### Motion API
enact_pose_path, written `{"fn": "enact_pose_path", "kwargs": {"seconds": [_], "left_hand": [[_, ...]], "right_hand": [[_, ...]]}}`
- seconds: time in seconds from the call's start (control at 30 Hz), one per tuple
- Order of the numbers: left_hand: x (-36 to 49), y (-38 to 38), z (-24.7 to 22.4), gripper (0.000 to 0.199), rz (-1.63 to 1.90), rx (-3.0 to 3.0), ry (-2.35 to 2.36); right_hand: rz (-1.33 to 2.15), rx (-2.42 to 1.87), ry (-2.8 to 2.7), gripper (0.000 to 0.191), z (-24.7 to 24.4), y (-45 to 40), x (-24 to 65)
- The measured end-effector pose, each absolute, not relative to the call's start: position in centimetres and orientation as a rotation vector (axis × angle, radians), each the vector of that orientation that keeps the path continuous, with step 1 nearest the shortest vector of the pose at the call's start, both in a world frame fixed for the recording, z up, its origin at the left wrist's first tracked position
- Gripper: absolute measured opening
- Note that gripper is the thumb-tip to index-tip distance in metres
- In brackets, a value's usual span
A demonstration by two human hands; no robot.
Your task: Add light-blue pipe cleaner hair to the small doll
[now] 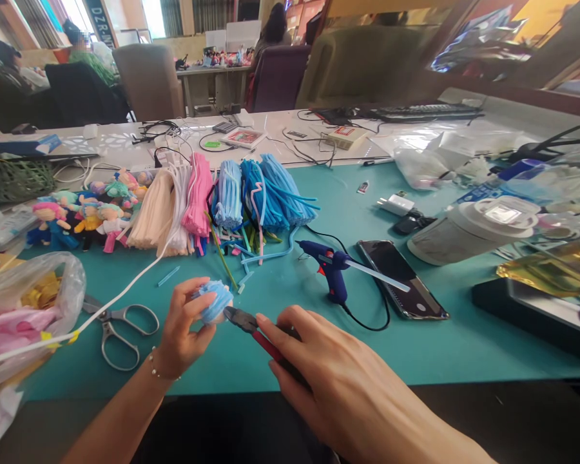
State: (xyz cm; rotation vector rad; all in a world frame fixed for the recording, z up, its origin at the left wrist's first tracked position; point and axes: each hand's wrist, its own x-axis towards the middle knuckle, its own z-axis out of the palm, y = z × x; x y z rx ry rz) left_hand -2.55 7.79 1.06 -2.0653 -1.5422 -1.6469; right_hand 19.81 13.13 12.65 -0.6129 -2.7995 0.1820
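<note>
Watch that left thumb: the light-blue pipe-cleaner piece (213, 300) sits in your left hand (186, 328), just above the counter (222, 380) near its front edge, around 7 to 8 o'clock from the middle of your view, and the nose of the red-handled pliers (244, 319) meets it at its 4 o'clock. If the tip skids off the fuzz, I'd guess it nips your thumb, which is right beside it at the piece's 6 o'clock. Squeeze too hard and you could crush the piece or tug a stem loose. I can't tell if the pliers are actually biting anything. Also, the glue gun (326, 261) lies between 2 and 3 o'clock from the piece; if it's hot (can't tell), a careless right-hand swing could catch the nozzle. Pose-wise, your left forearm comes in from 8 o'clock, with that grip closed in a pinch, fingers over the top and thumb underneath. Your right hand (326, 364) comes from 4 to 5 o'clock, its grip wrapped round the plier handles, index finger stretched toward the pivot.
</note>
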Motion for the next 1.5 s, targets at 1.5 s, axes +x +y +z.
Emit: {"fn": "enact_pose_path", "kwargs": {"seconds": [1.5], "left_hand": [[-1.4,7.5,0.9,0.044,-2.568,-2.057,-1.762]], "right_hand": [[0.347,-0.426,-2.364,0.014,8.3,15.8,15.2]]}}
